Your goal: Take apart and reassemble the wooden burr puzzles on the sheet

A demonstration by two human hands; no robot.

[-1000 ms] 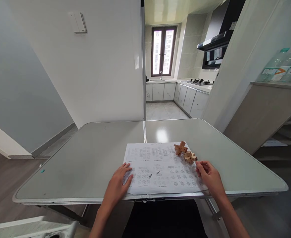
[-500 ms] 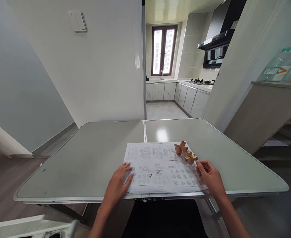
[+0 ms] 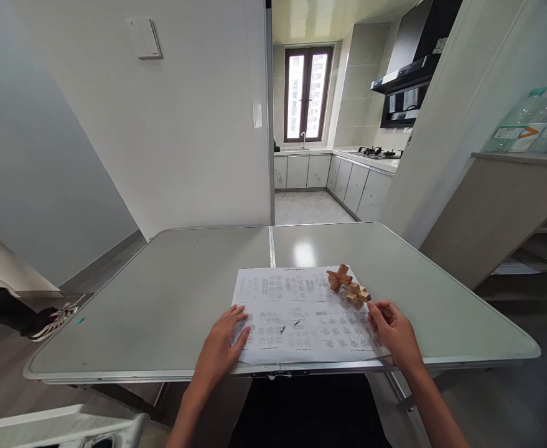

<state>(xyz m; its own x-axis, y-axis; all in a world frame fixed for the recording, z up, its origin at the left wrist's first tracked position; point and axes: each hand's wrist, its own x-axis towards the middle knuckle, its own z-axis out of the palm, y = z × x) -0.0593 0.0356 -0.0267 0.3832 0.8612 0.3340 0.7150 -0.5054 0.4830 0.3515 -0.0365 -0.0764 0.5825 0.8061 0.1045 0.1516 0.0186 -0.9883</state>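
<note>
A printed sheet of paper (image 3: 296, 342) with rows of small puzzle diagrams lies at the table's near edge. My left hand (image 3: 224, 336) rests on its left side, fingers stretched and apart, holding nothing. Two wooden burr puzzles stand on the sheet's upper right: a reddish-brown one (image 3: 338, 278) and, close in front, a lighter one (image 3: 358, 295). Just right of the lighter puzzle, my right hand (image 3: 394, 326) is closed, with thumb and index finger together over the paper's right edge. Whatever lies between those fingertips is hidden.
The pale folding table (image 3: 161, 298) has a metal rim and a centre seam. A small teal bit (image 3: 80, 320) sits near its left edge. Another person's shoe (image 3: 56, 322) shows on the floor at left. Plastic bottles (image 3: 525, 124) stand on a shelf at right.
Another person's dark trouser leg and shoe have come into view at the far left. Both my hands, the paper and the puzzles stay in place.
</note>
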